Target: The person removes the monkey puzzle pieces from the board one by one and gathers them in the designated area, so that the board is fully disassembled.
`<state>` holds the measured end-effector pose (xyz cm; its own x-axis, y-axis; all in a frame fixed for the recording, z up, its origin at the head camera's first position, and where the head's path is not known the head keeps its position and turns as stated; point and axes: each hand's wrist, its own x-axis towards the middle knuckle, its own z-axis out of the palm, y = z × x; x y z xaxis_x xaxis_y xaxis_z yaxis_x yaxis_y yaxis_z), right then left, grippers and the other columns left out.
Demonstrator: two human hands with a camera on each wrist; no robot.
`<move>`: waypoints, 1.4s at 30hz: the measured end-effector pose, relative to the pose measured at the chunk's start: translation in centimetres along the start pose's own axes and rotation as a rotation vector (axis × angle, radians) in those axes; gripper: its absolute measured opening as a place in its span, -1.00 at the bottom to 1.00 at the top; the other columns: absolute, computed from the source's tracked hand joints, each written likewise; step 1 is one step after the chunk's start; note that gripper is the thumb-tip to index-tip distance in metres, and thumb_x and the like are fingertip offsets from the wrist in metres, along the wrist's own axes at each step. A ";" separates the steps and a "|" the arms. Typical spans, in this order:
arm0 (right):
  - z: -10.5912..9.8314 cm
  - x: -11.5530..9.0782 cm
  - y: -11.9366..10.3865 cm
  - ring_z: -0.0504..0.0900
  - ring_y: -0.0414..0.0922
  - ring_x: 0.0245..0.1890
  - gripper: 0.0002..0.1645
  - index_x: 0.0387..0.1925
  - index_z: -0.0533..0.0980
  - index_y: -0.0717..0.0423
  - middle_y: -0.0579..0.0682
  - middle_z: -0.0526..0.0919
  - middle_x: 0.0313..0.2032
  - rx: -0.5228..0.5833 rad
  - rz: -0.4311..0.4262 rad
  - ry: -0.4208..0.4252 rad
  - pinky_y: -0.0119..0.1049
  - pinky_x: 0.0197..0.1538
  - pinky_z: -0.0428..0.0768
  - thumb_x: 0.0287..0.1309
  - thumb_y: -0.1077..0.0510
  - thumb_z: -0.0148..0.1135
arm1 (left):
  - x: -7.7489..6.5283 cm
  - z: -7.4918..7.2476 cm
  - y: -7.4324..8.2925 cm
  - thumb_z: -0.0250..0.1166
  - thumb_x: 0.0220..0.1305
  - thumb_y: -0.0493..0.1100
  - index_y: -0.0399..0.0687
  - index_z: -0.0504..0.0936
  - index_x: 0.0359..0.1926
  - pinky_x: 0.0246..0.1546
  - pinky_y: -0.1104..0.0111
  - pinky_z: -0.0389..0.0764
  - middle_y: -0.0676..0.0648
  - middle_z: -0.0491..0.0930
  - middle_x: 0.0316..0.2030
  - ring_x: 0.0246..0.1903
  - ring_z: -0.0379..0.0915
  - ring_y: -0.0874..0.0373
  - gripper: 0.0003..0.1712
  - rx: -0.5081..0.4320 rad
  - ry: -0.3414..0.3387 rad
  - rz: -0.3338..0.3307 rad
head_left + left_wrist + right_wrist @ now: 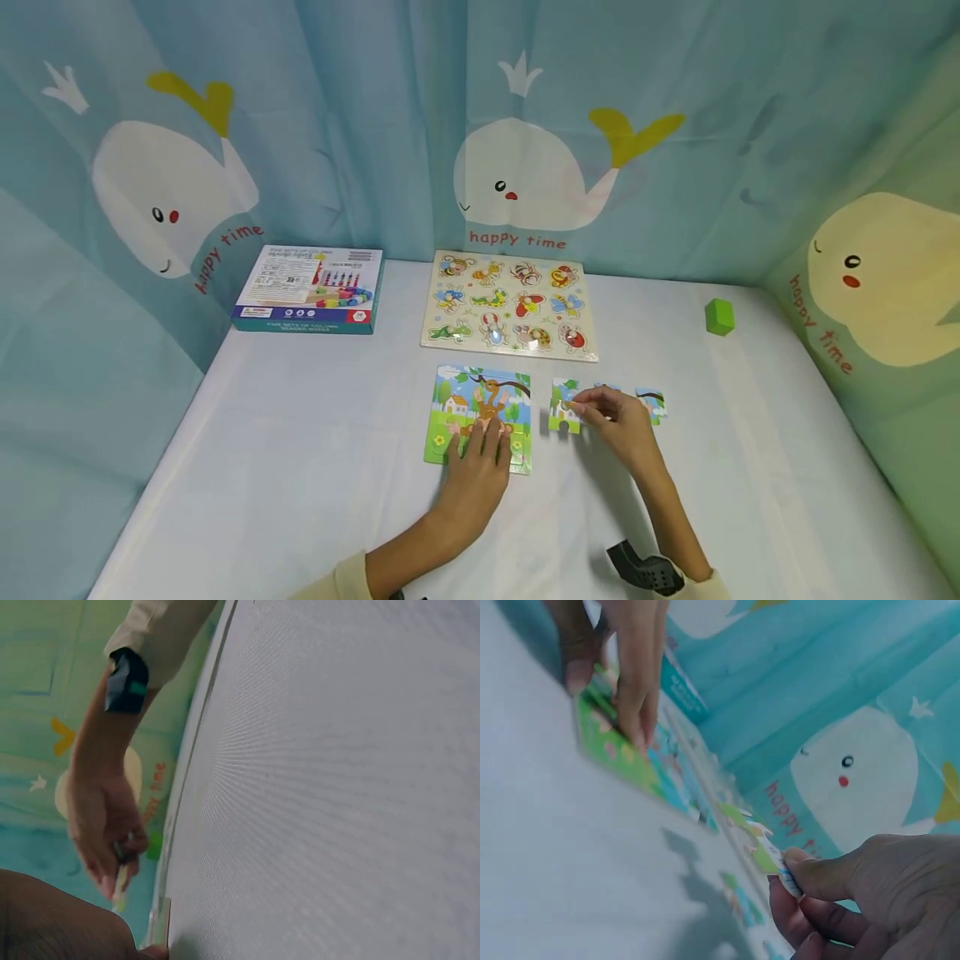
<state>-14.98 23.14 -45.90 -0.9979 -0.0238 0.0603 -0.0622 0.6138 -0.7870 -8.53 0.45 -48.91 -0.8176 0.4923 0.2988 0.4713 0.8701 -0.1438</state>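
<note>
My left hand (472, 487) rests its fingertips on the lower part of a square animal picture puzzle (459, 406), which lies on the white table. Just right of the puzzle, my right hand (628, 427) pinches a puzzle piece (562, 407) with green grass and a house on it. In the right wrist view this piece (761, 851) is raised off the table between thumb and fingers, its shadow falling below. Behind the right hand lie more loose pieces (652, 400), partly covered by it. The left wrist view shows mostly tablecloth, with the right hand (105, 825) beyond.
Beyond the puzzle lies a wooden knob board of insects (510, 304). A flat boxed toy set (307, 292) stands at the back left, and a green block (719, 317) at the right. A whale-print curtain (360, 125) hangs along the table's back and sides.
</note>
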 end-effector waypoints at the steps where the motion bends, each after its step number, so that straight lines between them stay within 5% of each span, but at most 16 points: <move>1: -0.1 -0.2 0.3 0.59 -0.36 -0.40 -0.82 -0.26 0.66 0.17 0.07 0.75 -0.37 -0.017 0.009 0.000 -0.48 -0.31 0.50 0.21 0.12 0.33 | 0.0 0.0 0.0 0.57 -0.03 -0.10 -0.11 0.59 0.18 -0.07 0.04 0.65 -0.17 0.51 0.18 0.15 0.47 -0.05 -0.30 -0.001 -0.002 -0.001; 8: 0.1 -1.0 1.6 0.53 -0.32 -0.46 -0.85 -0.28 0.65 0.17 0.05 0.75 -0.41 -0.071 0.091 -0.012 -0.45 -0.39 0.44 0.19 0.15 0.35 | 0.0 0.0 -0.1 0.55 -0.01 -0.11 -0.12 0.59 0.17 -0.07 0.03 0.65 -0.18 0.52 0.18 0.15 0.48 -0.06 -0.33 -0.010 0.004 0.002; 18: 1.2 -1.0 1.7 0.53 -0.25 -0.48 -0.85 -0.32 0.66 0.13 0.03 0.74 -0.44 -0.114 0.093 0.047 -0.44 -0.42 0.45 0.15 0.12 0.38 | 0.0 0.0 -0.1 0.53 0.02 -0.13 -0.12 0.60 0.18 -0.06 0.02 0.65 -0.18 0.52 0.19 0.15 0.48 -0.06 -0.36 -0.012 -0.003 0.000; 25: 1.4 -1.1 1.8 0.50 -0.24 -0.46 -0.84 -0.29 0.67 0.12 -0.01 0.68 -0.44 -0.189 0.037 0.074 -0.44 -0.41 0.43 0.13 0.12 0.40 | 0.0 0.3 0.0 0.51 0.05 -0.14 -0.10 0.62 0.15 -0.08 0.03 0.65 -0.17 0.53 0.16 0.14 0.49 -0.05 -0.41 -0.011 0.034 -0.005; 33: 1.1 -1.7 2.1 0.46 -0.16 -0.32 -0.48 -0.09 0.62 0.08 0.03 0.52 -0.24 -0.343 -0.087 -0.050 -0.29 -0.29 0.40 -0.16 0.08 0.58 | 0.0 0.2 0.0 0.53 0.03 -0.13 -0.10 0.62 0.16 -0.08 0.03 0.65 -0.17 0.53 0.17 0.14 0.49 -0.05 -0.38 -0.001 0.031 -0.003; 42: 1.0 -2.0 2.6 0.45 -0.19 -0.33 -0.57 -0.17 0.63 0.10 0.00 0.52 -0.27 -0.351 -0.183 -0.037 -0.30 -0.24 0.44 -0.16 0.15 0.58 | 0.0 0.2 0.0 0.54 0.01 -0.13 -0.11 0.62 0.15 -0.09 0.03 0.66 -0.17 0.54 0.16 0.13 0.49 -0.05 -0.38 -0.005 0.037 -0.001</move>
<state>-13.15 23.99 -48.63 -0.9712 -0.1821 0.1533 -0.2355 0.8291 -0.5071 -8.63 0.45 -49.11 -0.8053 0.4899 0.3338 0.4721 0.8706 -0.1388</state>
